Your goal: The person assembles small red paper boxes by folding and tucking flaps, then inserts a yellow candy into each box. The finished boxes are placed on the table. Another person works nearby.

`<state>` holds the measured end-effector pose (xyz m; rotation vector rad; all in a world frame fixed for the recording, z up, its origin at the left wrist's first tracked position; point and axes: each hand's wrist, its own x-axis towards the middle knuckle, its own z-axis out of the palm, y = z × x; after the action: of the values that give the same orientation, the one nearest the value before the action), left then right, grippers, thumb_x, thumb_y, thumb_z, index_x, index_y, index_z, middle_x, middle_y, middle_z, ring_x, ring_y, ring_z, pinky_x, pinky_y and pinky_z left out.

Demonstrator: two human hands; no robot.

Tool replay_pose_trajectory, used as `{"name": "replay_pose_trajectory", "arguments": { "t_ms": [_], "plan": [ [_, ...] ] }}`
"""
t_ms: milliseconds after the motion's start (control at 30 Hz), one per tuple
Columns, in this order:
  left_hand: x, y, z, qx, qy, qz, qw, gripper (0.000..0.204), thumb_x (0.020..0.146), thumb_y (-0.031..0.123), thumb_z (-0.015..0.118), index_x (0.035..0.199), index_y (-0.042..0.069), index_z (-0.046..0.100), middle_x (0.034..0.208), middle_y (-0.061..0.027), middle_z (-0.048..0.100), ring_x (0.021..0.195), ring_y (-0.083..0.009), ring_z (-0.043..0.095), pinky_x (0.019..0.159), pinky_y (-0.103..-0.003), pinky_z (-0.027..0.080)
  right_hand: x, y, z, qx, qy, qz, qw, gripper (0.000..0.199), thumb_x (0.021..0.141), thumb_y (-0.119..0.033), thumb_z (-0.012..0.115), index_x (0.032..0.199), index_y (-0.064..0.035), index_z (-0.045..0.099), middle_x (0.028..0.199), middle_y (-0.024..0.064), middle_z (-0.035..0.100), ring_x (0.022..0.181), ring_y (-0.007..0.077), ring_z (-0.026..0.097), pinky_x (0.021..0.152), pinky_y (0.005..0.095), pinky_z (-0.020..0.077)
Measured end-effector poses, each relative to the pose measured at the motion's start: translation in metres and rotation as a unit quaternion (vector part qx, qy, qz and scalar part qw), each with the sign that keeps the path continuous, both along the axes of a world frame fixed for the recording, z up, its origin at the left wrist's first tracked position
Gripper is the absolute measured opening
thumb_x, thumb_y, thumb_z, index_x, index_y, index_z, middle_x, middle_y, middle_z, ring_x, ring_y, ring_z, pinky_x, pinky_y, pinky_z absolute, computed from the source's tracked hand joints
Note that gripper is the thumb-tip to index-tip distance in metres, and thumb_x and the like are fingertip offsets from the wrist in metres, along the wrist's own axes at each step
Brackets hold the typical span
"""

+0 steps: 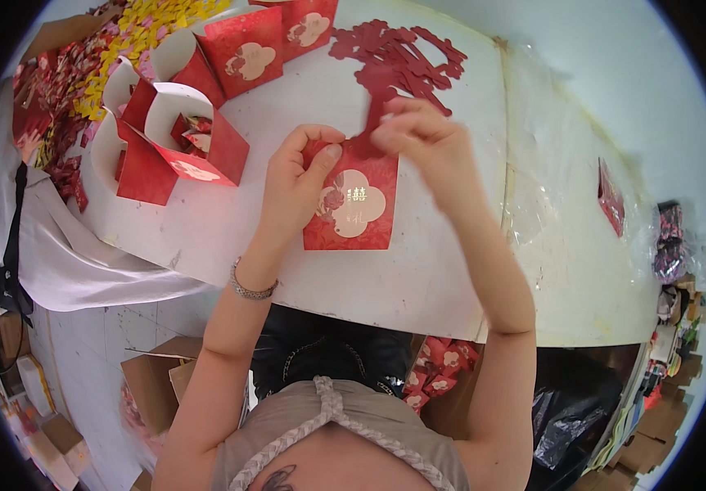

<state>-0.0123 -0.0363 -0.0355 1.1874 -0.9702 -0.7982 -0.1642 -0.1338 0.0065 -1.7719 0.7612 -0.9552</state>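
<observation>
A red gift box (351, 237) with a pale flower-shaped panel lies on the white table in front of me. My left hand (304, 168) is closed on its upper left edge, thumb on the front face. At the upper right edge of the box is my right hand (425, 143), fingers pinched together and slightly blurred. A dark red strip (375, 110) runs at its fingertips, at the top of the box. Just beyond lies a pile of dark red cut-out strips (398, 61).
Several opened red boxes (226, 151) stand at the left, one with small packets (196, 135) inside. Behind them is a heap of yellow and red packets (103, 90). A person in a pale garment (83, 254) is at the far left. Clear plastic sheeting (537, 196) covers the right side.
</observation>
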Motion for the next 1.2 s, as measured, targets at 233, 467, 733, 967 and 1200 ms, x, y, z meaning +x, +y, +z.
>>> {"name": "replay_pose_trajectory", "arguments": {
  "t_ms": [233,467,733,967,1200],
  "plan": [
    [-0.010,0.018,0.001,0.007,-0.012,-0.034,0.999,0.024,0.084,0.004,0.061,0.108,-0.001,0.057,0.099,-0.0032,0.061,0.082,-0.0067,0.057,0.071,-0.019,0.047,0.010,0.053,-0.027,0.060,-0.096,-0.076,0.991,0.006,0.076,-0.004,0.069,0.081,-0.0018,0.067,0.091,0.0043,0.060,0.071,0.0073,0.058,0.061,0.0210,0.0465],
    [-0.012,0.030,0.006,0.002,-0.009,0.014,1.000,0.023,0.084,0.002,0.060,0.107,-0.001,0.058,0.097,-0.0045,0.062,0.083,-0.0071,0.057,0.070,-0.020,0.048,-0.047,-0.027,-0.069,-0.127,0.160,-0.194,0.959,0.016,0.083,-0.017,0.061,0.090,-0.0064,0.070,0.083,0.0090,0.062,0.068,0.0207,0.060,0.063,0.0314,0.0488],
    [-0.017,0.035,0.008,0.040,-0.006,-0.012,0.999,0.017,0.084,0.001,0.059,0.101,0.000,0.056,0.087,-0.0016,0.059,0.075,-0.0059,0.054,0.066,-0.019,0.044,-0.048,-0.030,-0.082,-0.278,0.391,-0.218,0.850,0.012,0.076,-0.016,0.067,0.082,-0.0061,0.068,0.080,0.0082,0.063,0.065,0.0245,0.060,0.059,0.0344,0.0486],
    [-0.019,0.042,0.006,-0.004,-0.033,-0.012,0.999,0.014,0.085,-0.001,0.058,0.098,0.002,0.054,0.072,0.0005,0.058,0.059,-0.0036,0.054,0.052,-0.018,0.043,-0.053,0.036,-0.012,0.105,-0.082,-0.058,0.989,0.005,0.080,0.000,0.064,0.085,-0.0010,0.065,0.082,0.0039,0.067,0.067,0.0074,0.059,0.060,0.0224,0.0492],
    [-0.020,0.046,0.005,0.003,-0.022,-0.020,1.000,0.015,0.085,-0.002,0.058,0.098,0.003,0.054,0.075,0.0001,0.059,0.062,-0.0036,0.055,0.055,-0.017,0.045,-0.013,0.089,-0.020,-0.186,-0.063,-0.030,0.980,0.022,0.064,0.011,0.068,0.073,-0.0085,0.067,0.084,0.0008,0.069,0.078,0.0168,0.054,0.061,0.0239,0.0435]
  ]
}}
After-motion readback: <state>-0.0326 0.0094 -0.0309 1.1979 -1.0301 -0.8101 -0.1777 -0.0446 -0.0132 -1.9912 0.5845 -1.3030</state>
